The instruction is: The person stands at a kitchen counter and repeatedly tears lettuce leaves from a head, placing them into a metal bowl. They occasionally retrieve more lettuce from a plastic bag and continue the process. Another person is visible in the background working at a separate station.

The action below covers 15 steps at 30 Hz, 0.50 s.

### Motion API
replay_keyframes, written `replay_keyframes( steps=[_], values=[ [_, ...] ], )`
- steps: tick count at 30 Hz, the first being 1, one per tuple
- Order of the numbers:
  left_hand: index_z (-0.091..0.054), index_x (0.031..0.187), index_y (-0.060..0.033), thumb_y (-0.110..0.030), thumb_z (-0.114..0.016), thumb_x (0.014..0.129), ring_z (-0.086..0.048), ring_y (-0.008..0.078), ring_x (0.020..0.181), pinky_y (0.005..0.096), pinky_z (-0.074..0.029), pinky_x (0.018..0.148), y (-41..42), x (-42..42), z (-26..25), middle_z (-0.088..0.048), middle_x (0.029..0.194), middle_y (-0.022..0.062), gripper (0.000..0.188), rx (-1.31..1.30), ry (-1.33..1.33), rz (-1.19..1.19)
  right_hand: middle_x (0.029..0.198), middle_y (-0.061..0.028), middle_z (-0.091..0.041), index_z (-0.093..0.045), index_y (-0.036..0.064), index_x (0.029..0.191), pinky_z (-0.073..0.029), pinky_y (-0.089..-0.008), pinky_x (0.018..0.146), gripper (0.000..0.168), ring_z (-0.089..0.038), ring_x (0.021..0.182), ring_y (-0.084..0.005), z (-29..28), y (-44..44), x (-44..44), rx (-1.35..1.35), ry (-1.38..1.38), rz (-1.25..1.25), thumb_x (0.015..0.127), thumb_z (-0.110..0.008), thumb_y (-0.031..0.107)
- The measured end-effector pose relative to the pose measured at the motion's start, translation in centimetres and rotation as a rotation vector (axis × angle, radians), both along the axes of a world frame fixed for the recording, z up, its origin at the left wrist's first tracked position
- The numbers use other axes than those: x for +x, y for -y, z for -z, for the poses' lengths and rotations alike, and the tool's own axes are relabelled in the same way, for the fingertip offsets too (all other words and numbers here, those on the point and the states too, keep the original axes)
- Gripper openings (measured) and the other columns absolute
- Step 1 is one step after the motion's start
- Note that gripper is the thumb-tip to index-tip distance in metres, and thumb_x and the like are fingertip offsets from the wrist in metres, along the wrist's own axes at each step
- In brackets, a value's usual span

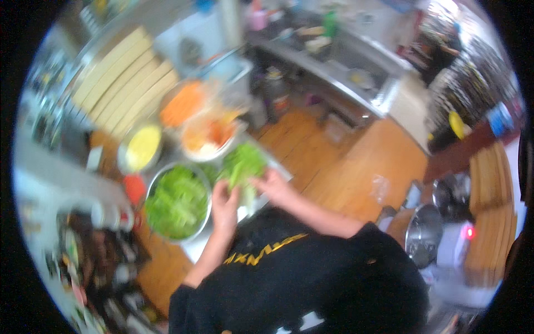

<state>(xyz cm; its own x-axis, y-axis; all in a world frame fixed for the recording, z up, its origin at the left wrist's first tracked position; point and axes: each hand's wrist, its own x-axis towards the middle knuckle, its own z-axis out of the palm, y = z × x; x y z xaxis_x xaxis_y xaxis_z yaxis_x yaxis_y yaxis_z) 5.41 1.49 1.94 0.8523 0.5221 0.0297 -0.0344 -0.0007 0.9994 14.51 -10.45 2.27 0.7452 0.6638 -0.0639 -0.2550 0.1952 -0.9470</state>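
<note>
Green lettuce leaves [243, 163] are held over a small table, blurred by motion. My right hand [273, 185] grips their pale stem side from the right. My left hand [225, 204] meets the leaves from the left, thumb and fingers at their lower edge; the exact grip is blurred. Just left of that hand stands a round metal bowl [209, 215] heaped with lettuce [177, 204]. Beyond the hands, a white bowl [204, 158] contains orange, red and white food pieces. Behind it lies shredded orange food [183, 104], perhaps carrot. A clear bowl [156, 165] with yellow food [144, 146] sits to the left.
Stacked pale boards or trays [125, 79] rise at the far left. A metal sink counter [333, 71] runs along the back. Wooden flooring [354, 163] spreads to the right, with a metal pot [423, 236] near my right side. A cluttered dark shelf [100, 246] borders the left.
</note>
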Motion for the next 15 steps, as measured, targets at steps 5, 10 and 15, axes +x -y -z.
replay_keyframes(
  steps=[5, 10, 15],
  values=[
    [-0.048, 0.077, 0.0017, 0.002, -0.055, 0.071, -0.048, 0.0151, 0.059, 0.0256, -0.039, 0.054, 1.1, 0.3, -2.4, -0.048, 0.069, 0.0095, 0.008, 0.567, -0.057, -0.05, 0.103, -0.0076, -0.055, -0.048, 0.001, 0.11, -0.04, -0.029, 0.084, 0.037, -0.049, 0.094, -0.0146, -0.1, -0.1, -0.3, -0.099, 0.223, -0.097, 0.078, -0.058, 0.016],
    [-0.046, 0.082, -0.0023, -0.001, -0.05, 0.081, -0.043, 0.0055, 0.064, 0.0193, -0.036, 0.056, 1.6, 0.8, -1.5, -0.047, 0.072, -0.0003, 0.005, 0.239, 0.04, 0.09, 0.096, -0.0082, -0.058, -0.053, 0.0, 0.103, -0.041, -0.0288, 0.082, 0.031, -0.051, 0.091, -0.0144, 1.0, 0.5, -0.6, -0.08, 0.189, 0.097, 0.079, -0.059, 0.016],
    [-0.045, 0.091, -0.0012, 0.0, -0.047, 0.081, -0.048, 0.0091, 0.073, 0.0216, -0.04, 0.066, 2.3, 1.2, -1.2, -0.051, 0.083, 0.0046, 0.011, 0.022, 0.04, 0.137, 0.094, -0.0121, -0.059, -0.054, -0.003, 0.1, -0.043, -0.0301, 0.079, 0.032, -0.054, 0.087, -0.0177, 0.0, 2.1, -1.0, -0.169, 0.384, 0.251, 0.077, -0.061, 0.017]
  ],
)
